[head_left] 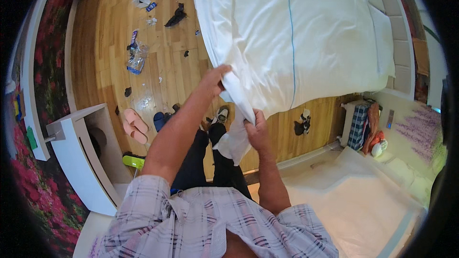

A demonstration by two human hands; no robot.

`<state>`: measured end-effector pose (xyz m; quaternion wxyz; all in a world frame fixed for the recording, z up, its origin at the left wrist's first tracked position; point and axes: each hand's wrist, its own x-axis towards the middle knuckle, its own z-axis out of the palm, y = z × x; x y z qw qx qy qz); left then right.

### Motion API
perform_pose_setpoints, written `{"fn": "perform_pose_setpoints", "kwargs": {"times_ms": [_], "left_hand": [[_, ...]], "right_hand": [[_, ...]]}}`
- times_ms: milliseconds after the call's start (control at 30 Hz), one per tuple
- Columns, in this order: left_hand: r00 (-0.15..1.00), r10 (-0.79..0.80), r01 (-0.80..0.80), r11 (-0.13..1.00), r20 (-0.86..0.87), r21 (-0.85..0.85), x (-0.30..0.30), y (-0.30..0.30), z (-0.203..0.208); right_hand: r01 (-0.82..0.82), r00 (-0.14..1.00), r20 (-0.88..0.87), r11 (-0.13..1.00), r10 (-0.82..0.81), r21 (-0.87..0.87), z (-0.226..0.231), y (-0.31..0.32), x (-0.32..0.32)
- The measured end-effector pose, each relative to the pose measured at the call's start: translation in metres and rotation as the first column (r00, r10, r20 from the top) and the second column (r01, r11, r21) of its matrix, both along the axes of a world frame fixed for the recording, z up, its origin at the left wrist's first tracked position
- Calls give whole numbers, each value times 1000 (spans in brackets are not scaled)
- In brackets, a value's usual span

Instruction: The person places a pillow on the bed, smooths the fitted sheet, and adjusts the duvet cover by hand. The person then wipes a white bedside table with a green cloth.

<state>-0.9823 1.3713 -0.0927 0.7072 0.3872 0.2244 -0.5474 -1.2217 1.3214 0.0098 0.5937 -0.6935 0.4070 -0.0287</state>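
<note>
Our left hand [216, 77] has its fingers curled tight around the near edge of the white cotton duvet [306, 33], gripping a fold of it at the corner of the bed. Our right hand [256, 129] sits lower, its fingers pinched together on the hanging white corner of the same cloth, which droops between our two hands and over our dark trousers [210, 167]. The duvet spreads away across the bed, with a thin blue line running down its middle.

Beyond the hands, the wooden plank floor [105, 67] is strewn with litter: a clear crumpled plastic bag with blue print [136, 57] lies to the left, a small white wrapper [141, 1] farther off, and a black scrap [176, 16] near the bed's edge. A pair of pink slippers [133, 125] lies beside a white cabinet [83, 157]. At right a blue checked bag [358, 125] leans against the wall.
</note>
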Motion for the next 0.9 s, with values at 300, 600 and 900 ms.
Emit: {"fn": "perform_pose_setpoints", "kwargs": {"times_ms": [300,600,900], "left_hand": [[990,-45,27,990,132,139,87,-86,36],[997,-48,50,998,57,-38,138,-129,-18],[986,-89,95,995,141,-36,204,-100,-34]], "right_hand": [[179,959,43,718,-279,673,31,-58,-12],[72,982,-171,996,-81,-55,59,-44,2],[-122,842,-540,964,-26,-238,93,22,50]]}}
